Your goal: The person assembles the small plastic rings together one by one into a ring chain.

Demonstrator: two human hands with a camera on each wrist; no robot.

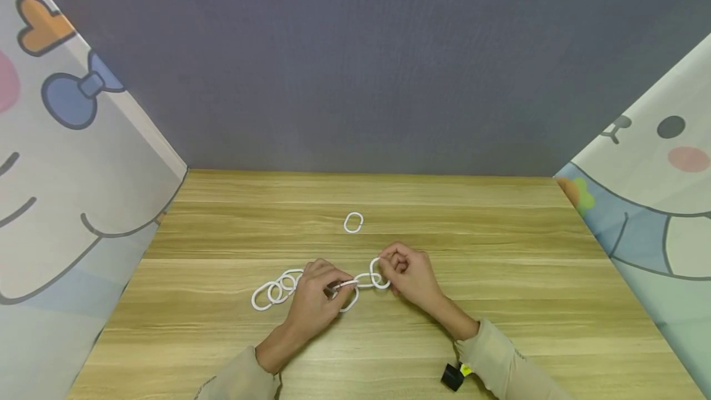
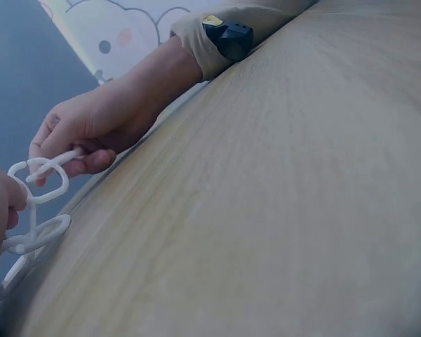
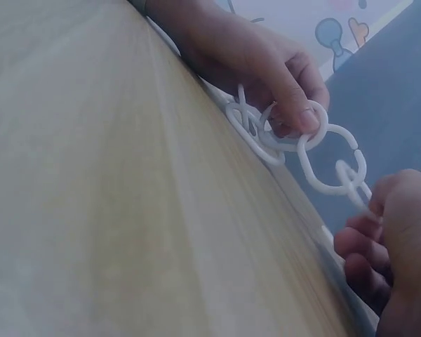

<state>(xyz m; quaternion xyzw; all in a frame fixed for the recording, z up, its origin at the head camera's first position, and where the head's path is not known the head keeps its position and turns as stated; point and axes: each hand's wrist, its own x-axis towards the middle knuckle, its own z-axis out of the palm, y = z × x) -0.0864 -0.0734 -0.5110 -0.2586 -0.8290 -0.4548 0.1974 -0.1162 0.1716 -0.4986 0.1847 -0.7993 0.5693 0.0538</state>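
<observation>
A chain of white oval plastic links [image 1: 261, 297] runs from the left part of the table, under my left hand, to my right hand. My left hand [image 1: 318, 299] pinches one link [image 3: 317, 121] between thumb and forefinger. Its neighbour, an oval link [image 3: 305, 165] with a small gap in its side, hangs between both hands. The end link [image 1: 380, 273] is pinched by my right hand [image 1: 413, 278] and passes through that neighbour. Further links sag below the left hand, partly hidden by it. A single loose link [image 1: 353, 222] lies on the table beyond the hands.
The wood-grain table [image 1: 500, 252] meets a grey back panel [image 1: 366, 66]. Cartoon-printed side panels [image 1: 100, 215] stand at left and right. A small black device [image 1: 452, 377] with a yellow tag sits at the right sleeve's cuff.
</observation>
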